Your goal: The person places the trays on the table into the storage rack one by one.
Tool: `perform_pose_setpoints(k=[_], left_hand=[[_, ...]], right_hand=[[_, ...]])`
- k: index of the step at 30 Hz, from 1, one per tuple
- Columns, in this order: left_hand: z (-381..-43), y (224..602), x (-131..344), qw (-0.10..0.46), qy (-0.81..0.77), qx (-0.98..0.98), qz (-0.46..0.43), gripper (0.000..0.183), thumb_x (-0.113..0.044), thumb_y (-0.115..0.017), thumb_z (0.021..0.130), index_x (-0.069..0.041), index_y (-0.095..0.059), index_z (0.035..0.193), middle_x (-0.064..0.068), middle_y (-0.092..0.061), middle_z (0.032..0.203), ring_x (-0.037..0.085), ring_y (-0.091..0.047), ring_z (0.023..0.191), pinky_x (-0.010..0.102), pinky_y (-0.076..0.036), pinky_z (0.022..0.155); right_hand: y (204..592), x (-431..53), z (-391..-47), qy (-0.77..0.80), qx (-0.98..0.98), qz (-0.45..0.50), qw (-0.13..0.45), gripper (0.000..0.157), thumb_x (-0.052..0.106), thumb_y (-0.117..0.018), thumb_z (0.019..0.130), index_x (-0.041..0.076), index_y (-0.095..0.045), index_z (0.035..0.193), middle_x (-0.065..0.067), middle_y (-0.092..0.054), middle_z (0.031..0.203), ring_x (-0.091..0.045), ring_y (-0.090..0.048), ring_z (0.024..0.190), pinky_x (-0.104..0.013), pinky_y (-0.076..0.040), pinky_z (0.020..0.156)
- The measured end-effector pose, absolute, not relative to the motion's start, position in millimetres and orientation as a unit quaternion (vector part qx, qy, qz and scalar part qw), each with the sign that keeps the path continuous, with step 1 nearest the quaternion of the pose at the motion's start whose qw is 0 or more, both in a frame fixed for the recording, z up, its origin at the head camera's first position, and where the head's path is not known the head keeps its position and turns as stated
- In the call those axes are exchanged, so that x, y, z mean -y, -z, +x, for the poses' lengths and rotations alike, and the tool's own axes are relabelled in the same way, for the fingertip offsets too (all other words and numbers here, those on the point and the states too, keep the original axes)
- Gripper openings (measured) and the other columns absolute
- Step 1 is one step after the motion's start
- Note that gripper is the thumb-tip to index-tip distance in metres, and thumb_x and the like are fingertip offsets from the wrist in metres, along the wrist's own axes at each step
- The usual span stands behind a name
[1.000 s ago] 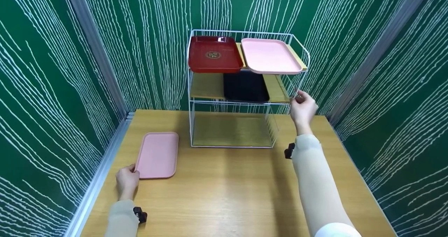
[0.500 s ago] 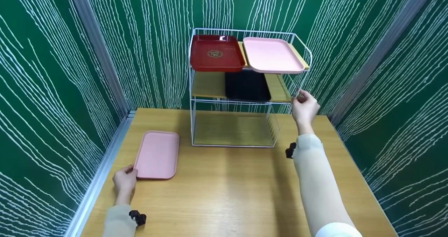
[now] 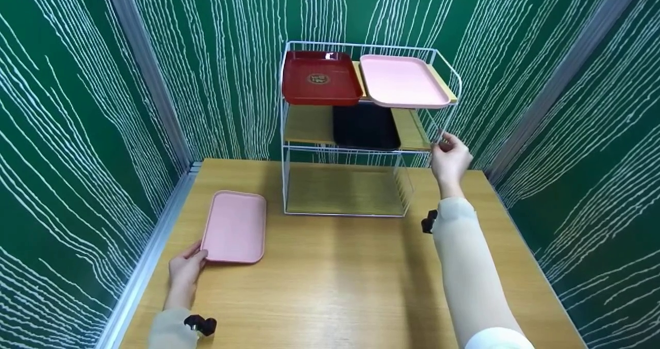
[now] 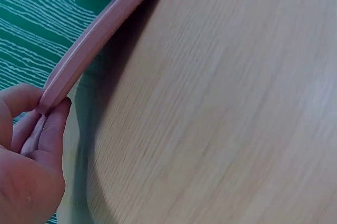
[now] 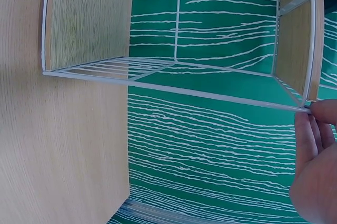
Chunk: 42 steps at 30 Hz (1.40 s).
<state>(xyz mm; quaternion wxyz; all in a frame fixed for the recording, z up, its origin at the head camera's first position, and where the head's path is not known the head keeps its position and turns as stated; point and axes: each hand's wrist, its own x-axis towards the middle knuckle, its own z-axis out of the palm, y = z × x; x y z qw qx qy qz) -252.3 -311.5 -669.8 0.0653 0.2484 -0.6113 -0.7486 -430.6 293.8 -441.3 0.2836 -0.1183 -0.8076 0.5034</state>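
Observation:
A pink tray point(image 3: 235, 227) is at the left of the table. My left hand point(image 3: 184, 269) pinches its near left corner, thumb on one side and fingers under the rim. In the left wrist view the tray's edge point(image 4: 100, 37) is lifted off the wood, with a shadow beneath. My right hand point(image 3: 450, 158) grips the right front post of a white wire rack point(image 3: 344, 215) at the middle shelf's height. The right wrist view shows thumb and fingers of the right hand point(image 5: 316, 155) pinching the rack's frame point(image 5: 221, 95) at that corner.
On the rack's top shelf lie a dark red tray point(image 3: 322, 78) and a second pink tray point(image 3: 405, 81). A black tray point(image 3: 366, 126) lies on the middle shelf. The bottom shelf point(image 3: 345, 189) is bare wood. Green walls with white lines enclose the table point(image 3: 330, 277).
The left hand's fingers have slid further under the pink tray's corner, and its near edge has come up slightly. My right hand stays on the rack. The whole view has shifted a little.

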Motion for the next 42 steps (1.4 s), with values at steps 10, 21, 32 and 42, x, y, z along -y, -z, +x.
perform_pose_setpoints(k=[10,21,32,42], left_hand=[[-245,677,311,0.043,0.801,0.551,0.232,0.059,0.002,-0.059,0.105,0.005,-0.037,0.159,0.021,-0.033,0.169,0.001,-0.061,0.113,0.018,-0.051,0.100],[-239,686,309,0.023,0.817,0.539,0.203,0.057,0.012,-0.064,0.098,0.009,-0.047,0.152,0.018,-0.055,0.154,0.007,-0.070,0.107,0.029,-0.057,0.098],[-242,690,293,0.008,0.807,0.568,0.161,0.046,0.016,-0.064,0.095,0.016,-0.057,0.141,0.016,-0.072,0.129,0.014,-0.072,0.104,0.031,-0.061,0.090],[-252,688,268,-0.025,0.806,0.575,0.140,0.045,0.016,-0.064,0.094,0.018,-0.059,0.139,0.021,-0.071,0.131,0.018,-0.072,0.105,0.033,-0.061,0.090]], right_hand=[[444,-294,-430,-0.475,0.823,-0.125,0.286,0.035,0.014,-0.069,0.102,0.014,-0.074,0.137,-0.012,-0.079,0.119,-0.021,-0.074,0.102,-0.028,-0.057,0.082],[448,-297,-432,-0.494,0.814,-0.123,0.279,0.035,0.011,-0.069,0.102,0.014,-0.074,0.137,-0.012,-0.078,0.121,-0.021,-0.073,0.104,-0.031,-0.058,0.086],[442,-295,-433,-0.485,0.818,-0.124,0.285,0.037,0.013,-0.068,0.102,0.013,-0.073,0.139,-0.012,-0.078,0.121,-0.020,-0.073,0.104,-0.031,-0.059,0.088],[445,-295,-435,-0.469,0.820,-0.123,0.303,0.032,0.015,-0.070,0.101,0.014,-0.077,0.133,-0.009,-0.080,0.116,-0.018,-0.074,0.102,-0.030,-0.057,0.087]])
